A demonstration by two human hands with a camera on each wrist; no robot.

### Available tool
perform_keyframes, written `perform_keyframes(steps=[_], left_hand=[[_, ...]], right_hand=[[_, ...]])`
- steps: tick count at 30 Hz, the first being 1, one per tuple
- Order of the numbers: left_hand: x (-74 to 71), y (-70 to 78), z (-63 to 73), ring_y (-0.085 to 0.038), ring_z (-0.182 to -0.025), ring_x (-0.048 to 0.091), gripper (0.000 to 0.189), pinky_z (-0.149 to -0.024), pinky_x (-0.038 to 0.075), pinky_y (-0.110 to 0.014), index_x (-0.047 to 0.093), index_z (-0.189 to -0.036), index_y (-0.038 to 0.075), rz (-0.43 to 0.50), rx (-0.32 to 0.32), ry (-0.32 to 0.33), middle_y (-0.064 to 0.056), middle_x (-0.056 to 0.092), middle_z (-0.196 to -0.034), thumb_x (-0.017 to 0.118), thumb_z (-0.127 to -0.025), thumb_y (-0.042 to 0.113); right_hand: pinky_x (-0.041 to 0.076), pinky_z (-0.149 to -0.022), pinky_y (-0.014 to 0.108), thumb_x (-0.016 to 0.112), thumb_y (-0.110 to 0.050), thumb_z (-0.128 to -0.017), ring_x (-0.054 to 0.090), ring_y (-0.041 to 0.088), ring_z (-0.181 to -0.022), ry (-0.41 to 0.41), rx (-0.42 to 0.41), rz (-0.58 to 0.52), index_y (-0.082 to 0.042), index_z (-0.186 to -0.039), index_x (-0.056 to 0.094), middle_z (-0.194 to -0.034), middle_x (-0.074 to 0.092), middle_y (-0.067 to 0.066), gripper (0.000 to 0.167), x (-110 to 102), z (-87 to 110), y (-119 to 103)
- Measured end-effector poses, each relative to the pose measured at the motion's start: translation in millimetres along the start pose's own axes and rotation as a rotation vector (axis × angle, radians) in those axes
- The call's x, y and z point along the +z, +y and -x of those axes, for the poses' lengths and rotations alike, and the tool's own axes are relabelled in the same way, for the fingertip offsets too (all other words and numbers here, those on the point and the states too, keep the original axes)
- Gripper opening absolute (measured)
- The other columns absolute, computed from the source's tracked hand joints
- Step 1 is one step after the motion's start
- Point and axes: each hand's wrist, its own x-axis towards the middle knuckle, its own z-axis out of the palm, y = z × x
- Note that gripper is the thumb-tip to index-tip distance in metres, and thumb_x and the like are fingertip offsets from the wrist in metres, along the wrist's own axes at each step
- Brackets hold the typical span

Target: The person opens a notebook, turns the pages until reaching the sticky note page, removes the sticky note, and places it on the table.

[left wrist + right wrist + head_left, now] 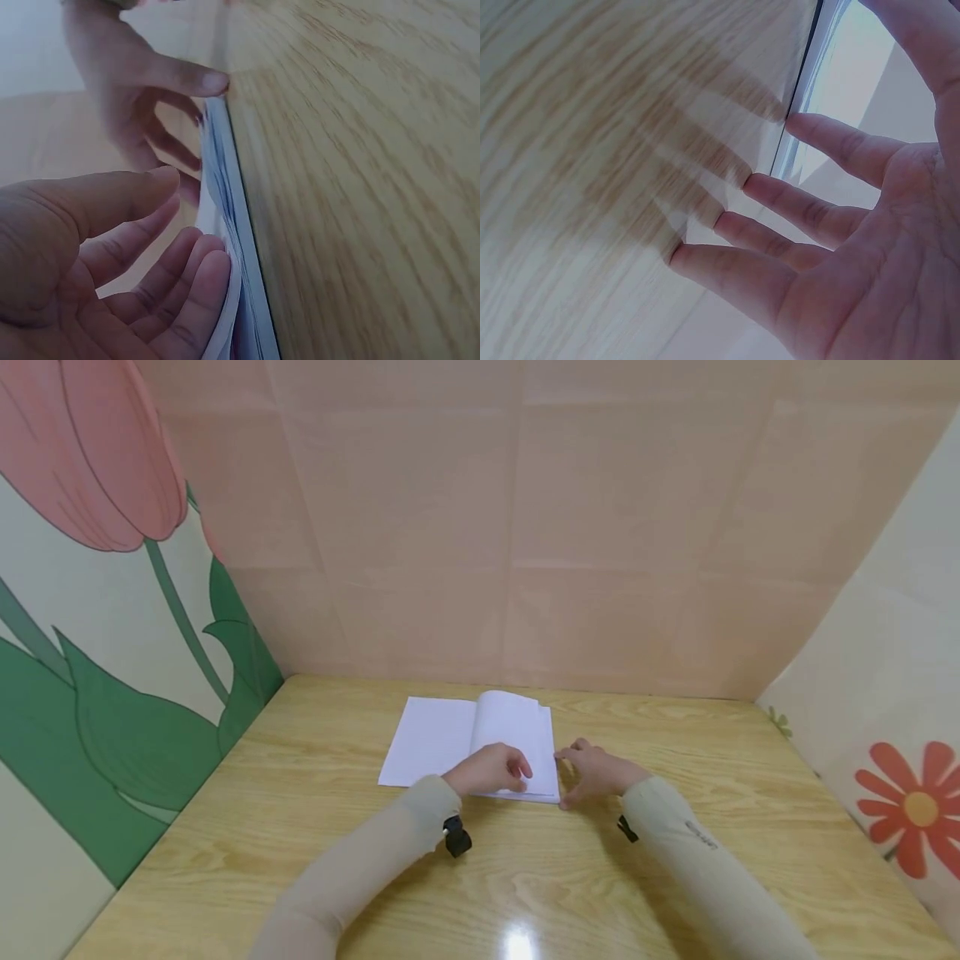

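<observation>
An open notebook (pixel 431 743) with blank white pages lies on the table, a page or several on its right side bowing upward near the spine. My left hand (pixel 487 770) is over the lower part of the right side, fingers bent and the thumb apart from them. In the left wrist view its fingertips touch the page edges (pixel 217 180), with nothing pinched. At the notebook's right edge is my right hand (pixel 596 772), thumb by the lower corner. The right wrist view shows its spread fingers (pixel 810 210) reaching the tabletop and the notebook's edge.
The wood-grain table (pixel 300 827) meets a pink sheet-covered wall (pixel 487 527) at the back. Side panels carry a painted tulip (pixel 97 452) on the left and a red flower (pixel 911 810) on the right. A black strap (pixel 456 837) hangs at the left wrist.
</observation>
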Motion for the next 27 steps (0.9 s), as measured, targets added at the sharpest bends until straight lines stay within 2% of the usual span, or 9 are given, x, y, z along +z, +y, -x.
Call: perform_keyframes(steps=[6, 17, 23, 27], left_hand=[[1.7, -0.1, -2.6, -0.008, -0.072, 0.053, 0.009, -0.066, 0.043, -0.021, 0.070, -0.089, 0.013, -0.078, -0.019, -0.027, 0.005, 0.060, -0.076, 0.076, -0.083, 0.016], [5.6, -0.7, -11.4, -0.005, -0.069, 0.051, 0.016, -0.068, 0.042, -0.019, 0.069, -0.082, 0.013, -0.195, 0.005, -0.003, 0.007, 0.058, -0.071, 0.083, -0.076, 0.018], [4.3, 1.8, -10.5, -0.006, -0.070, 0.051, 0.014, -0.070, 0.042, -0.019, 0.069, -0.081, 0.012, -0.241, 0.022, 0.007, 0.007, 0.058, -0.071, 0.082, -0.076, 0.015], [3.2, 3.7, -9.3, -0.006, -0.070, 0.051, 0.009, -0.069, 0.042, -0.019, 0.069, -0.084, 0.012, -0.225, -0.007, 0.010, 0.005, 0.059, -0.074, 0.077, -0.081, 0.011]], right_hand=[[0.044, -0.095, 0.056, 0.086, -0.039, -0.069, 0.048, 0.037, -0.117, 0.002, 0.006, -0.002, -0.005, -0.139, 0.047, -0.131, 0.044, 0.021, 0.087, 0, 0.8, -1], [0.045, -0.095, 0.055, 0.086, -0.038, -0.069, 0.049, 0.036, -0.116, -0.001, 0.005, 0.005, -0.004, -0.138, 0.047, -0.132, 0.045, 0.021, 0.086, -1, -0.6, 0], [0.044, -0.095, 0.057, 0.086, -0.039, -0.069, 0.048, 0.038, -0.117, -0.005, 0.007, -0.009, -0.004, -0.139, 0.047, -0.133, 0.043, 0.022, 0.087, -1, -0.3, -1], [0.044, -0.095, 0.057, 0.086, -0.039, -0.069, 0.047, 0.038, -0.118, -0.006, 0.011, -0.009, -0.005, -0.139, 0.047, -0.134, 0.043, 0.022, 0.087, -1, -1.0, 0]])
